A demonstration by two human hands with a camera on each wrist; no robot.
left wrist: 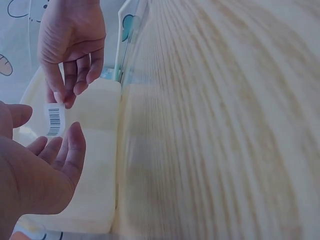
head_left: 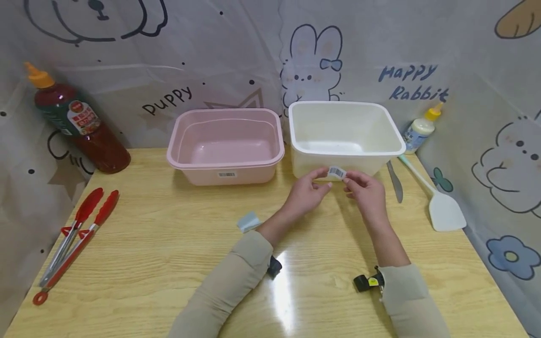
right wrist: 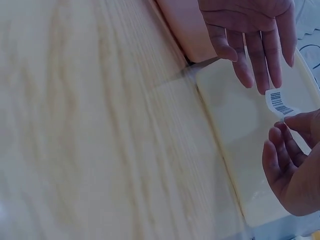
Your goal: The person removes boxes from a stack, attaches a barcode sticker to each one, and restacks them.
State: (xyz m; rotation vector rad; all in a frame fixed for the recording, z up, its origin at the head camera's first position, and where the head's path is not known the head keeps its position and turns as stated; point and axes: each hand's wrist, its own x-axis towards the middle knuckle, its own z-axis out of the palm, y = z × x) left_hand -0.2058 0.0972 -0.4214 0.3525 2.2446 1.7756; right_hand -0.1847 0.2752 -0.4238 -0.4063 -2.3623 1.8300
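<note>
My right hand (head_left: 367, 191) has its grip clamped on a small white paper barcode sticker (head_left: 336, 172), pinched between thumb and fingertips just in front of the near wall of the cream rectangular plastic tub (head_left: 344, 155); in the left wrist view the sticker (left wrist: 55, 120) hangs from those fingers, and in the right wrist view it (right wrist: 280, 104) stands free of the tub's side. My left hand (head_left: 306, 192) is right beside it, fingers straight and relaxed, the grip apart and holding nothing (whether a fingertip brushes the sticker's edge I cannot tell). The cream tub stands at the back of the pale wooden bench (head_left: 169, 244), and just beside it on the left sits a pink rectangular plastic tub (head_left: 226, 143) bearing its own barcode label on the front wall. A small pale blue scrap (head_left: 248, 221) lies on the bench near my left forearm. Far left lie red-tipped metal tongs (head_left: 73, 234), with a dark red sauce bottle with an orange cap (head_left: 76, 124) behind them. To the right of the cream tub lie a metal knife (head_left: 395, 183) and a white spatula with a mint handle (head_left: 439, 206), and a small white squeeze bottle with a yellow cap (head_left: 420, 127) leans in the corner.
</note>
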